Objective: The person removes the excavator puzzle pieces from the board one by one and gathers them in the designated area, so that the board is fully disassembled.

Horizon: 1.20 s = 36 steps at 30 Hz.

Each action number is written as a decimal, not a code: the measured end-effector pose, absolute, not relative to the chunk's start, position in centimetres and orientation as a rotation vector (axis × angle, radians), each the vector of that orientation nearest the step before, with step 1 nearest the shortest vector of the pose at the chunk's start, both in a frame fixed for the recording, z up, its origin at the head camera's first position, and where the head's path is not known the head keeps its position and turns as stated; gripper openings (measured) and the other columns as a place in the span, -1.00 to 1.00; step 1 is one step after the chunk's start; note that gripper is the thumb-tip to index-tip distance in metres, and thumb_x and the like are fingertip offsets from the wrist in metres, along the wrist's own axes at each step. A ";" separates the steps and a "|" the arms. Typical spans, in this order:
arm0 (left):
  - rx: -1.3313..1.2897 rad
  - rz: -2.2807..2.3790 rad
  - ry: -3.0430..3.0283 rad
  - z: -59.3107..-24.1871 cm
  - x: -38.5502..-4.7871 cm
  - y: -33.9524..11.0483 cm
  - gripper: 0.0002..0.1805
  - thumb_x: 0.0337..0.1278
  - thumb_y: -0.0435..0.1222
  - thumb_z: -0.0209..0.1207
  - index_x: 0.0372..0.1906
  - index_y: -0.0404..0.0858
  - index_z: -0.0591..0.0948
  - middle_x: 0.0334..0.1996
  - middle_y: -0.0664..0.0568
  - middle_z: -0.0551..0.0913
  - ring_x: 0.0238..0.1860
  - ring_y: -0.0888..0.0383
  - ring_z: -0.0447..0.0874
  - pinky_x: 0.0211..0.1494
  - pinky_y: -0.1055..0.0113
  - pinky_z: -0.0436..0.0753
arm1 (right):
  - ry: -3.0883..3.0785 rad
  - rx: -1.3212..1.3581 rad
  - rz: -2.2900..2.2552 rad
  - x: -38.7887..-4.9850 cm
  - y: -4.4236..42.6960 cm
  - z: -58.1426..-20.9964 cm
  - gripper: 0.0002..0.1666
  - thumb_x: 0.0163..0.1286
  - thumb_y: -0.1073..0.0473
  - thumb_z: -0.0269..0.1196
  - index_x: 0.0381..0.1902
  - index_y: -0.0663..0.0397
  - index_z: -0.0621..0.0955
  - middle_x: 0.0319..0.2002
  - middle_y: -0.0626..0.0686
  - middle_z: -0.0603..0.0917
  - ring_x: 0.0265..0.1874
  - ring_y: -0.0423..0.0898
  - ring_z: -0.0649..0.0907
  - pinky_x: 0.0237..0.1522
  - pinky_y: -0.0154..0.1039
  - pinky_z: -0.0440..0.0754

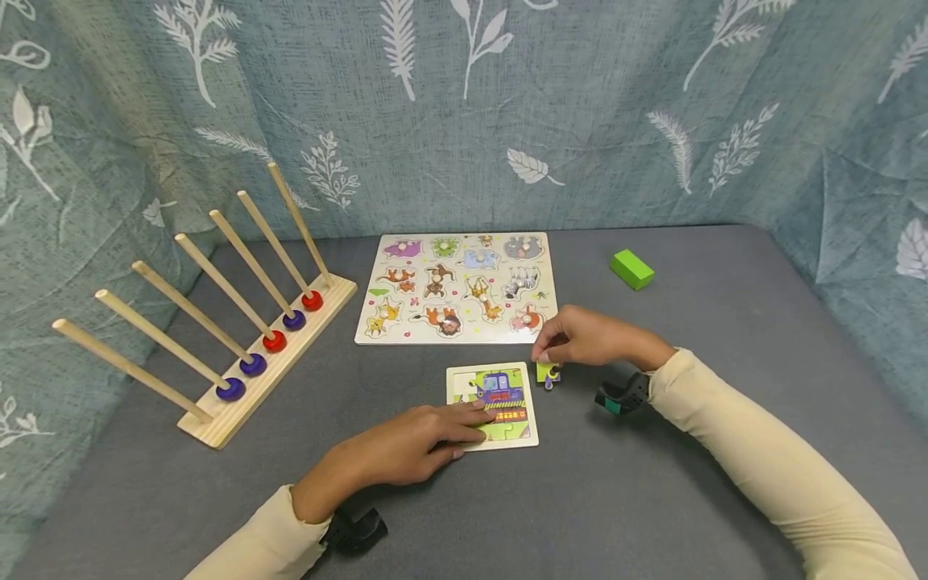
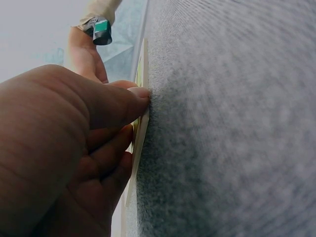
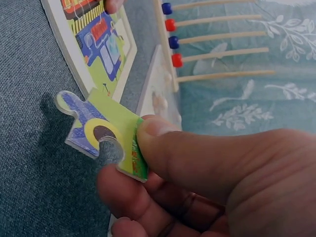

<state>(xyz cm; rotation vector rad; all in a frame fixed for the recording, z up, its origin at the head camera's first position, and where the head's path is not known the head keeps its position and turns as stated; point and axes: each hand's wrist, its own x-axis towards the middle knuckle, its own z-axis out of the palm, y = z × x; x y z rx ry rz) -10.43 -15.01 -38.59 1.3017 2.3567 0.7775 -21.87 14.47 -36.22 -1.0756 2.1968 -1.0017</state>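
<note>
A small framed jigsaw [image 1: 532, 435] with a blue vehicle picture lies on the grey table, with a bare gap at its upper left. My left hand [image 1: 406, 445] rests on its lower left part, fingers extended over the picture; in the left wrist view the thumb of the left hand [image 2: 74, 113] touches the frame's edge [image 2: 144, 64]. Just right of the frame, my right hand [image 1: 598, 337] pinches a loose green and blue jigsaw piece [image 1: 548, 374]. In the right wrist view the piece [image 3: 116, 113] is tilted between thumb and fingers of the right hand [image 3: 197, 182].
Behind the jigsaw lies an animal peg board [image 1: 464, 282]. A wooden rack [image 1: 290, 358] with upright rods and red and blue rings stands at the left. One green block [image 1: 632, 269] sits at the back right, before a patterned curtain [image 1: 464, 145].
</note>
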 end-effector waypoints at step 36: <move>1.290 0.804 2.352 -38.7 -10.5 -15.0 -0.64 0.35 -0.41 0.13 0.21 -0.26 0.59 0.40 0.10 0.33 0.43 0.16 0.17 0.39 0.16 0.29 | 2.203 -1.031 -0.971 -22.1 14.9 -36.0 -0.86 0.31 0.45 0.23 -0.22 0.32 0.70 -0.34 0.00 0.72 -0.34 -0.19 0.64 -0.28 -0.28 0.63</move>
